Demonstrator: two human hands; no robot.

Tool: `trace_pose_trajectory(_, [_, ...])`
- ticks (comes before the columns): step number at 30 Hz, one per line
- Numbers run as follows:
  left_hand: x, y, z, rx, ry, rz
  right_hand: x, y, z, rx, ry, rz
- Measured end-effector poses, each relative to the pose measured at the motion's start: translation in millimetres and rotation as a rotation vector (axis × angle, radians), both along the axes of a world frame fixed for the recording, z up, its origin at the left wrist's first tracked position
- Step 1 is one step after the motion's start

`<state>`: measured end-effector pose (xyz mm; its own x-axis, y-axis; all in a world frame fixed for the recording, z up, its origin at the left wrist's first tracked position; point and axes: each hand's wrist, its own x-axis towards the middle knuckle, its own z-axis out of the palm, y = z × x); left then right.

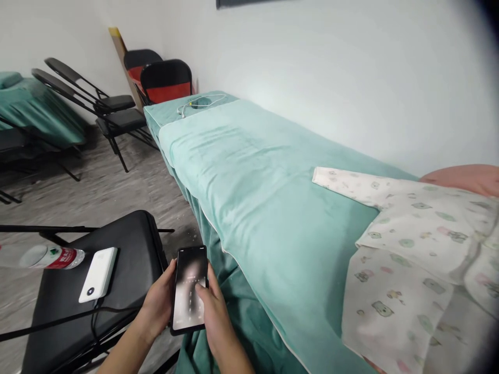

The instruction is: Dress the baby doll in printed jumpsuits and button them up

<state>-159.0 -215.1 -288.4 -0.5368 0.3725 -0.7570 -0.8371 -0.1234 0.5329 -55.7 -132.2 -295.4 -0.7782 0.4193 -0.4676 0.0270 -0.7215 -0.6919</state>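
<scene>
A black-framed phone (189,296) is held upright between my two hands at the lower middle of the head view, its screen lit with a blurry grey picture and small marks. My left hand (159,298) grips the phone's left edge. Around its right edge is my right hand (213,306), with the thumb over the screen. To the right, a white patterned baby garment (409,234) lies on the pale green bed cover (249,192), one sleeve stretched out to the left.
A black chair (132,259) at the lower left bears a white power bank (98,275) with a cable and a plastic bottle (66,257) on its side. Folding chairs (122,119) stand farther back. A white cable (206,101) lies at the bed's far end.
</scene>
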Motion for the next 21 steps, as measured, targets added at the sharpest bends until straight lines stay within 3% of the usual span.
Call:
trace_pose_trajectory(4, [2, 5, -3.5, 0.009, 0.011, 0.034, 4, 2, 2.6, 0.048, -0.011, 0.023])
trace_pose_trajectory(11, [6, 9, 6.5, 0.031, 0.159, 0.089, 1, 3, -24.4, 0.222, 0.059, 0.077])
trace_pose_trajectory(14, [6, 9, 7.1, 0.036, 0.189, 0.098, 0, 4, -24.6, 0.272, 0.022, 0.062])
trace_pose_trajectory(21, [-3, 0, -4.8, -0.001, 0.194, 0.063, 7, 6, -10.2, 0.090, 0.115, 0.195])
